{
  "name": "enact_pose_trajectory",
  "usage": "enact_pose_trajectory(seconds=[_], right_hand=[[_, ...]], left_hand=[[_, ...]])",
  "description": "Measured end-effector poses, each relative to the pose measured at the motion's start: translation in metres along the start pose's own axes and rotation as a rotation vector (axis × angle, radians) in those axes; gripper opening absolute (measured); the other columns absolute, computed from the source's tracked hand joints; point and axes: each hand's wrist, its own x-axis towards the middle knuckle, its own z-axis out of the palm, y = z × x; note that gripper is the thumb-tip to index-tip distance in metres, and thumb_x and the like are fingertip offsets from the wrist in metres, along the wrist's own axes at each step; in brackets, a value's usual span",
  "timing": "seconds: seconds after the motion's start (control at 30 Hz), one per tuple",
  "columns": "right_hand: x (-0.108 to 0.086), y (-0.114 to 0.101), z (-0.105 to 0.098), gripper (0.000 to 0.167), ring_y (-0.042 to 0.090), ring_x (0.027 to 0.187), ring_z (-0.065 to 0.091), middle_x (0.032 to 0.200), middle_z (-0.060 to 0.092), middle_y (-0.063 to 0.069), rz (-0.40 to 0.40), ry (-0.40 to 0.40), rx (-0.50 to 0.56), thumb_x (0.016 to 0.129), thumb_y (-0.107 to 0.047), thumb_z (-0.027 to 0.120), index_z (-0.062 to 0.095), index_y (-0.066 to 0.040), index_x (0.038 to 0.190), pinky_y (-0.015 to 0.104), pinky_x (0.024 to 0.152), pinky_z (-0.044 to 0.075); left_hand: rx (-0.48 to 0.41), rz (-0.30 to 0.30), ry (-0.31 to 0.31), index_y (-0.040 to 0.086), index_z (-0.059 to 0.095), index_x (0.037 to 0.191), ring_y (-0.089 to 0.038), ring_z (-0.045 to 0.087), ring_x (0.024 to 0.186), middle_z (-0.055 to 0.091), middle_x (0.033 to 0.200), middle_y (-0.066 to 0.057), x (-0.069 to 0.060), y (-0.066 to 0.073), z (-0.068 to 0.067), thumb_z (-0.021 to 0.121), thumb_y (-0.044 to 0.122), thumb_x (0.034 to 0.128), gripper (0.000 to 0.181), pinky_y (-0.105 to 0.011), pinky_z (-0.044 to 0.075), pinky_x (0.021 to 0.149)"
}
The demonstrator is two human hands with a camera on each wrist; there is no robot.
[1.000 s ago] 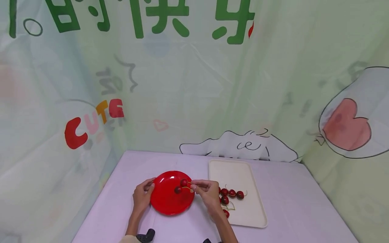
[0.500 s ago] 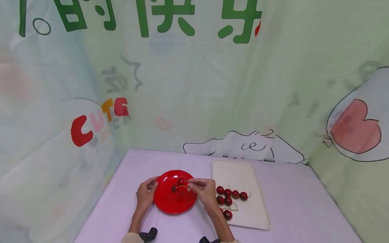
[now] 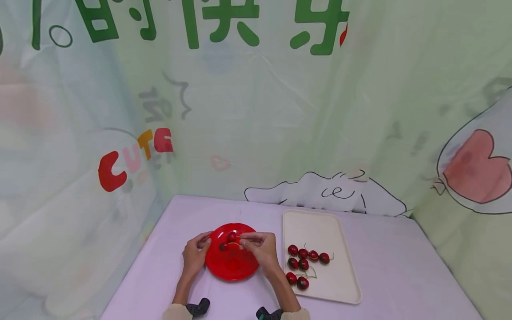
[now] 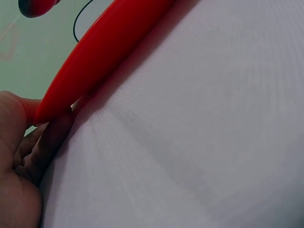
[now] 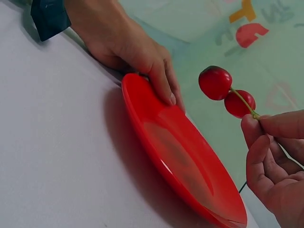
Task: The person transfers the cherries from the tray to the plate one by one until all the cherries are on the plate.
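A round red plate (image 3: 228,269) sits on the table in front of me. My left hand (image 3: 194,254) grips its left rim, thumb above and fingers beneath, as the left wrist view shows. Over the plate, my right hand (image 3: 264,252) pinches the green stems of a pair of red cherries (image 5: 215,82) between thumb and fingertips. The two cherries hang clear of the plate in the right wrist view, their stems joined at the pinch.
To the right lies a cream rectangular tray (image 3: 312,226) with several dark red cherries (image 3: 303,264) on its left part. A pale tablecloth (image 3: 384,266) covers the table. A printed curtain (image 3: 280,111) closes off the back and sides.
My right hand has carried the pair of cherries leftward, further over the plate. The left hand keeps its grip on the rim. The head view has shifted slightly left.
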Motion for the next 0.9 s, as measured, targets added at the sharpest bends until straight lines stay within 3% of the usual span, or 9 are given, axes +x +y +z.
enact_pose_trajectory(seconds=[0.37,0.57,0.73,0.9], right_hand=[[0.006,0.001,0.008,0.023,0.024,0.089,0.083,0.108,0.083,0.023,-0.02,-0.034,-0.068,0.1,-0.008,0.078,0.08,0.004,0.12,0.025,0.09,0.063],[0.011,0.007,0.012,0.019,0.019,0.082,0.082,0.103,0.083,0.025,-0.017,-0.049,-0.068,0.1,-0.003,0.077,0.081,0.005,0.117,0.023,0.086,0.064],[0.013,0.012,0.018,0.02,0.023,0.084,0.083,0.104,0.082,0.026,-0.016,-0.056,-0.077,0.1,-0.003,0.077,0.081,0.005,0.117,0.024,0.084,0.064],[0.014,0.015,0.02,0.02,0.019,0.084,0.081,0.104,0.083,0.024,-0.002,-0.059,-0.109,0.099,-0.005,0.078,0.082,0.002,0.117,0.025,0.083,0.064]], left_hand=[[-0.011,-0.002,-0.006,0.01,0.078,0.133,-0.015,0.071,0.089,0.082,0.119,-0.013,0.001,-0.001,0.004,0.069,0.01,0.1062,0.028,-0.02,0.054,0.079],[-0.018,-0.008,-0.014,0.01,0.077,0.135,-0.015,0.07,0.09,0.082,0.119,-0.013,0.002,-0.002,0.004,0.067,0.012,0.1079,0.029,-0.019,0.053,0.08],[-0.015,-0.008,-0.013,0.009,0.077,0.134,-0.014,0.068,0.089,0.082,0.117,-0.013,0.002,-0.001,0.001,0.067,0.011,0.1081,0.028,-0.02,0.052,0.079],[-0.012,-0.016,-0.01,0.01,0.077,0.135,-0.016,0.069,0.091,0.081,0.118,-0.013,0.002,-0.001,0.0,0.067,0.01,0.1081,0.029,-0.019,0.053,0.08]])
